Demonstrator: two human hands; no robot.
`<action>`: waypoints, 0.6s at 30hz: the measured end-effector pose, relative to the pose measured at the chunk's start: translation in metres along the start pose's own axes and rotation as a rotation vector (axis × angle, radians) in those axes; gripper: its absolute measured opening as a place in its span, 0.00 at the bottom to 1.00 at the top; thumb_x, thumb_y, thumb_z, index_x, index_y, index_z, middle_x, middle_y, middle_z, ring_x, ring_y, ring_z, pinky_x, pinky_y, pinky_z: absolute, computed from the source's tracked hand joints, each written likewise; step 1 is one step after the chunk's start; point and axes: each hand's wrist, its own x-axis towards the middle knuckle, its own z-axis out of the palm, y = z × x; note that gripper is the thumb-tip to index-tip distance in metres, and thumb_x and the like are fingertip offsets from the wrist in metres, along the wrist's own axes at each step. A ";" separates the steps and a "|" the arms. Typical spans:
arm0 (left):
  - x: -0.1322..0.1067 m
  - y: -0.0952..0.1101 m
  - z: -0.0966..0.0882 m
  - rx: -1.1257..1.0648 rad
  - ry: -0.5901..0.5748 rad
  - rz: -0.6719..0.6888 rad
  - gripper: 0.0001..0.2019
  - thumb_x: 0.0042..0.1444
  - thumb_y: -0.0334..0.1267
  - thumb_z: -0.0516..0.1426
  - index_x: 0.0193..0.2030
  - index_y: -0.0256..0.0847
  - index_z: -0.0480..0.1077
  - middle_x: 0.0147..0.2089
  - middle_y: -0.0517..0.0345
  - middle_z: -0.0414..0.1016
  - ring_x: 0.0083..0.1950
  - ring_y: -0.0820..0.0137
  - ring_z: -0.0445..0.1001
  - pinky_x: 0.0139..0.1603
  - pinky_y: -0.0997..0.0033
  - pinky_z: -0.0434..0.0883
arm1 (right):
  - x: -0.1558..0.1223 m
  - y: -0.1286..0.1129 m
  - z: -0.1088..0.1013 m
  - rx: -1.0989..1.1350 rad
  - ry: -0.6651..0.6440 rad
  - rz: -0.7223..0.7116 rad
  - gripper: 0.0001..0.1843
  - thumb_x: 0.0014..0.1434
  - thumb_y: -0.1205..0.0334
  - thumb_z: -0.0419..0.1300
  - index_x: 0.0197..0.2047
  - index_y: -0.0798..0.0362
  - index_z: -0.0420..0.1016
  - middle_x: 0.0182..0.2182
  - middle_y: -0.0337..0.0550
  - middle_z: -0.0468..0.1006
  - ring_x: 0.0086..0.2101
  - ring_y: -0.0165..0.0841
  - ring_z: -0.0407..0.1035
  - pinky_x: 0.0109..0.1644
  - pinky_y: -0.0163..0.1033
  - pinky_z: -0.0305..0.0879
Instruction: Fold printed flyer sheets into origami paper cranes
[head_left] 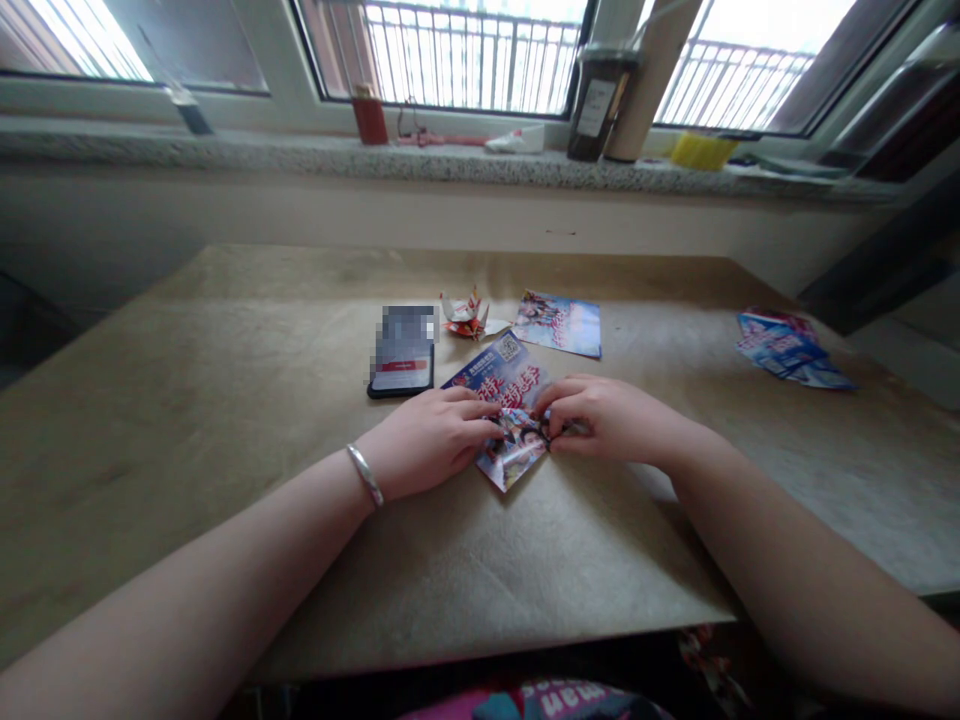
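Observation:
A printed paper sheet (510, 470), partly folded, lies on the table with one corner toward me. My left hand (431, 440), with a silver bangle at the wrist, rests on the left side of the paper, its fingers stretched over it. On the right edge, my right hand (592, 415) pinches the paper between bent fingers. Just beyond, a phone (403, 350) lies face up, its screen partly blurred. Beside the phone stands a folded paper piece (466, 318) in red and white. Another printed sheet (561, 323) lies flat behind my right hand.
Several blue and red printed papers (791, 348) lie in a pile on the right of the table (225, 400). The windowsill (285, 150) behind holds a red container (369, 115), a dark labelled jar (598, 105) and a yellow object (703, 150).

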 end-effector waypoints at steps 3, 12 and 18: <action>0.001 0.000 -0.001 -0.023 -0.021 0.014 0.12 0.61 0.33 0.50 0.47 0.41 0.72 0.55 0.53 0.72 0.52 0.63 0.71 0.53 0.58 0.70 | 0.001 0.001 0.001 0.021 0.008 -0.031 0.04 0.55 0.63 0.61 0.34 0.51 0.78 0.42 0.43 0.77 0.41 0.33 0.71 0.46 0.39 0.66; 0.004 -0.001 -0.003 -0.093 -0.029 0.047 0.12 0.61 0.32 0.50 0.46 0.41 0.72 0.53 0.55 0.73 0.52 0.65 0.70 0.54 0.61 0.68 | 0.002 0.004 0.006 0.023 0.050 -0.123 0.07 0.58 0.64 0.59 0.34 0.50 0.79 0.42 0.43 0.78 0.41 0.33 0.71 0.46 0.40 0.67; 0.006 0.002 -0.008 -0.157 -0.050 0.067 0.14 0.61 0.44 0.53 0.48 0.41 0.71 0.52 0.54 0.74 0.52 0.63 0.70 0.53 0.60 0.68 | 0.004 0.001 0.010 0.021 0.100 -0.113 0.06 0.56 0.66 0.58 0.33 0.50 0.78 0.42 0.43 0.78 0.43 0.33 0.71 0.48 0.41 0.66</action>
